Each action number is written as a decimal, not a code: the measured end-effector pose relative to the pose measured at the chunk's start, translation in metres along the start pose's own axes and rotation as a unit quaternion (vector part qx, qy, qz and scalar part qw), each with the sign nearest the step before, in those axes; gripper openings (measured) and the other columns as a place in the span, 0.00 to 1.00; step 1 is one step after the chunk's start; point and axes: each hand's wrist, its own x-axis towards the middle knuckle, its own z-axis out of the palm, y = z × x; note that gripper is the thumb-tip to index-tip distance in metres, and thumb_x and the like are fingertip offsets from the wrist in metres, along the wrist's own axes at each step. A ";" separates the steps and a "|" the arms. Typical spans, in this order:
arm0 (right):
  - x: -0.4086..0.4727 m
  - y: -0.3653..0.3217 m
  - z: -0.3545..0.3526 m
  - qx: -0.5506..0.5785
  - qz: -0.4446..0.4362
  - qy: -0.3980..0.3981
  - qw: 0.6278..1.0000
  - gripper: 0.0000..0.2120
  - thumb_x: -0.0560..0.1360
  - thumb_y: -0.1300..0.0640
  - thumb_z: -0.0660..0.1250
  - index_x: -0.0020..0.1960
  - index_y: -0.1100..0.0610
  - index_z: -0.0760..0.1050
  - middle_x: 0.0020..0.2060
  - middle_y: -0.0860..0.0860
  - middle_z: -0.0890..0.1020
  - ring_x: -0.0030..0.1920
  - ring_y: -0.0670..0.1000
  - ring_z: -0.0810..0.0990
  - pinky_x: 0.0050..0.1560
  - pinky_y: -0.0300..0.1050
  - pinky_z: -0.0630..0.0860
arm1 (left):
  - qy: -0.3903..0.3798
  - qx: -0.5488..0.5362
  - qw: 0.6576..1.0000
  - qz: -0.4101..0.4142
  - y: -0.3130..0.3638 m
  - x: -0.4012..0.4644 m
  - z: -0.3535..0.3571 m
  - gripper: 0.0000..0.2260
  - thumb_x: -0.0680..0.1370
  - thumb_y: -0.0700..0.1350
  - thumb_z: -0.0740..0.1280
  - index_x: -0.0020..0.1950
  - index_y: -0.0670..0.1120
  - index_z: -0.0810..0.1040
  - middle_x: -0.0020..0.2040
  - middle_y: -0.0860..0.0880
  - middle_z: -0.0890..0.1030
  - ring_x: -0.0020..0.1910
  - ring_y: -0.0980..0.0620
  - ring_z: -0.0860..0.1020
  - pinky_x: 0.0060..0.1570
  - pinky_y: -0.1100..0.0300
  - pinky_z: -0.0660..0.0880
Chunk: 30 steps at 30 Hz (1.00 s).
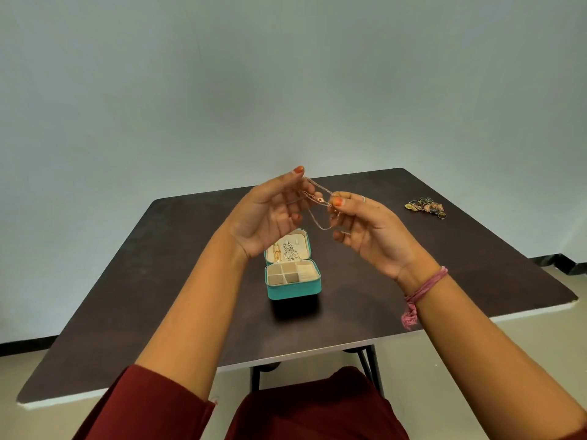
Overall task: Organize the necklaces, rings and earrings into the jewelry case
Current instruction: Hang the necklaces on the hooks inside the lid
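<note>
A person seated at a dark worktop (413,249) raises both hands above an open teal jewelry case (293,282), a fine rose-gold chain necklace (319,214) strung between them. The left hand (270,214), palm turned inward, pinches one end of the chain between thumb and fingertips, the other fingers loosely curled. The chain's clasp sits near the middle and a slack loop hangs below, apparently lifted clear so that it can be untangled or fastened before storage. Below, the case lies near the centre of the worktop, its lid folded back flat; the lid lining already carries what look like earrings and a silver chain, while the divided compartments in the base look empty. The right hand (371,230), with a pink thread band at the wrist, pinches the other end of the chain between thumb and forefinger. At far right, well apart from the case, a small heap of jewelry (425,207) waits on the worktop, unsorted.
</note>
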 end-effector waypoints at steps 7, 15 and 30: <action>-0.001 0.002 0.007 0.013 0.015 0.017 1.000 0.06 0.68 0.54 0.69 0.45 0.51 0.80 0.38 0.47 0.83 0.37 0.43 0.78 0.41 0.39 0.71 | -0.015 -0.139 0.989 0.055 -0.015 0.003 0.010 0.09 0.76 0.48 0.63 0.44 0.46 0.80 0.38 0.51 0.80 0.42 0.55 0.79 0.32 0.66 0.71; -0.003 0.001 0.004 -0.001 0.006 0.038 0.999 0.07 0.70 0.54 0.70 0.47 0.51 0.82 0.42 0.47 0.84 0.40 0.43 0.80 0.44 0.39 0.73 | -0.029 -0.013 0.995 0.099 0.007 0.008 0.006 0.12 0.79 0.43 0.59 0.58 0.43 0.78 0.35 0.53 0.75 0.40 0.57 0.77 0.31 0.67 0.68; 0.004 0.002 0.008 0.170 -0.043 0.138 0.975 0.09 0.74 0.65 0.67 0.53 0.59 0.80 0.48 0.55 0.85 0.44 0.47 0.84 0.44 0.37 0.80 | 0.013 0.108 0.985 0.134 0.016 0.014 0.008 0.11 0.81 0.38 0.58 0.60 0.42 0.78 0.36 0.51 0.79 0.42 0.55 0.79 0.55 0.56 0.75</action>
